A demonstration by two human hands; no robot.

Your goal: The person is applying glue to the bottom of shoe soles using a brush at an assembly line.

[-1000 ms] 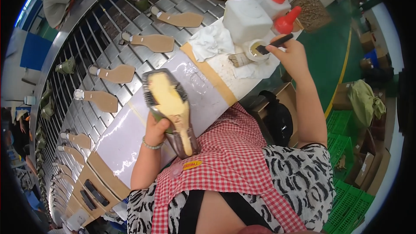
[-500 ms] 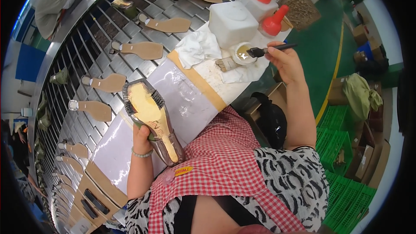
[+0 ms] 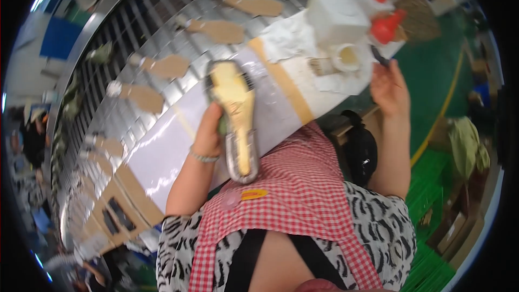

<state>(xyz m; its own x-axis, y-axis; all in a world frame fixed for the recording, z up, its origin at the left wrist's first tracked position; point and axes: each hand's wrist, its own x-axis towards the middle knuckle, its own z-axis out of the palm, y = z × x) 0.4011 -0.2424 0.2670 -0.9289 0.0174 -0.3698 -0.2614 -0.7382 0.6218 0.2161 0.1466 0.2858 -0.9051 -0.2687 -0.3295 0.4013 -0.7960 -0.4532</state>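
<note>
My left hand [image 3: 208, 132] is wrapped round the side of an upside-down shoe [image 3: 235, 108]. The shoe's pale yellow underside faces up, with dark edging round the wide end and a shiny rim at the narrow end. Over to the right, my right hand [image 3: 390, 89] pinches a dark-handled brush [image 3: 380, 57], blurred by motion. The brush is beside a small white jar [image 3: 347, 66] of yellowish liquid but apart from it; its bristles cannot be made out. Another brush [image 3: 323, 66], pale and wide, lies against the jar's left side.
A white jug [image 3: 335, 19] and red-topped bottles [image 3: 385, 26] stand behind the jar, near a crumpled white cloth [image 3: 286, 38]. Tan soles [image 3: 219, 31] lie in a row on the slatted metal conveyor [image 3: 121, 48]. Green crates [image 3: 432, 184] stand on the floor at right.
My right hand has drawn the brush away from the jar's mouth, toward the right. The shoe has turned more upright in my left hand. The whole view has shifted and blurred.
</note>
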